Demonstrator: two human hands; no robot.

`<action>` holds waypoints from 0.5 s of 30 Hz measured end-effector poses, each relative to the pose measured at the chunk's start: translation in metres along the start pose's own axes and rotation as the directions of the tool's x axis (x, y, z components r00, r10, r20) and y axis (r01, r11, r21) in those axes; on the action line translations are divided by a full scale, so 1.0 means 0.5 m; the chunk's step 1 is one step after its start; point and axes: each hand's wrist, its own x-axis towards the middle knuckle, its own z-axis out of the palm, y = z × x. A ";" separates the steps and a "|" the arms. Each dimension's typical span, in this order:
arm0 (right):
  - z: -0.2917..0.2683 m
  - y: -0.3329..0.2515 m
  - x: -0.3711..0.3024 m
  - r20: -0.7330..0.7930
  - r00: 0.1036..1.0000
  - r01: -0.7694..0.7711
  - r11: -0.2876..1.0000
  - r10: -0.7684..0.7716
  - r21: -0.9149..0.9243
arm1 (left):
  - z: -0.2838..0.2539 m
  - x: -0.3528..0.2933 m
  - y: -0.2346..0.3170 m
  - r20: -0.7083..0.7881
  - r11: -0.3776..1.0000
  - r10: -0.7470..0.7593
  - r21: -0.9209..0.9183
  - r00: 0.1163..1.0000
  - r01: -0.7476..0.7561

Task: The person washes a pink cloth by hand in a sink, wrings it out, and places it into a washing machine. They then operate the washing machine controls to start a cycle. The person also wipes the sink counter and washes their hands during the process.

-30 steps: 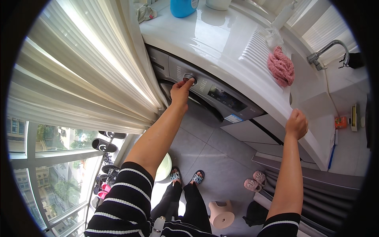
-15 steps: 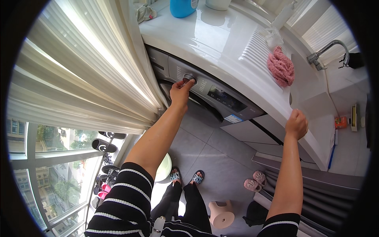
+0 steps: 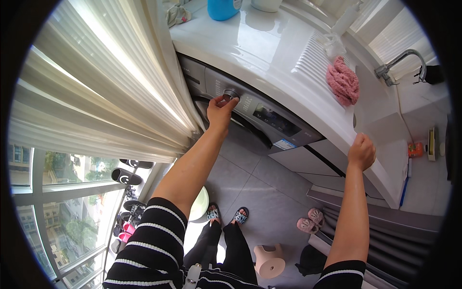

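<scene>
The thumb and fingers of my left hand (image 3: 220, 112) are closed round the round silver dial (image 3: 230, 94) on a grey washing machine's control panel (image 3: 250, 103). Right of the dial the panel has a dark display (image 3: 275, 119). Below it, the dark round door (image 3: 250, 131) is partly hidden by my left hand and forearm. My right hand (image 3: 362, 152) is curled into a fist beside the front edge of the white counter (image 3: 332, 126), near the sink. Nothing shows sticking out of the fist, and I cannot tell whether it touches the edge.
A pink cloth (image 3: 342, 82) lies on the ribbed board beside the sink, near the faucet (image 3: 399, 67). A blue bottle (image 3: 223, 8) stands at the counter's far end. Pale curtains (image 3: 110, 86) hang at left. On the floor are a green basin (image 3: 199, 204), a stool (image 3: 269, 261) and pink slippers (image 3: 311, 221).
My left fingers have shifted very slightly on the dial. My right hand and everything around stay where they were.
</scene>
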 end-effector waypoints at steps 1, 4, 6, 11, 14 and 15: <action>-0.001 -0.001 -0.001 -0.005 1.000 0.000 1.000 0.000 0.000 | 0.000 -0.003 0.004 0.005 1.000 -0.007 -0.010 1.000 0.007; -0.007 -0.007 -0.001 0.015 1.000 -0.018 1.000 0.018 0.001 | -0.007 -0.001 -0.004 -0.023 1.000 0.014 0.002 1.000 -0.014; -0.010 -0.011 -0.003 0.025 0.999 -0.026 1.000 0.026 0.013 | -0.022 0.002 -0.019 -0.061 1.000 -0.003 0.009 0.998 0.003; -0.008 -0.004 -0.003 0.040 0.999 -0.022 0.999 0.021 0.031 | -0.083 -0.067 -0.092 -0.076 0.993 -0.112 0.018 0.991 0.114; -0.007 -0.003 -0.003 0.053 0.998 -0.031 0.999 0.029 0.026 | -0.144 -0.176 -0.141 -0.054 0.967 -0.249 0.049 0.967 0.252; -0.008 -0.003 -0.004 0.051 0.998 -0.031 0.999 0.030 0.025 | -0.171 -0.215 -0.151 -0.041 0.951 -0.299 0.070 0.953 0.302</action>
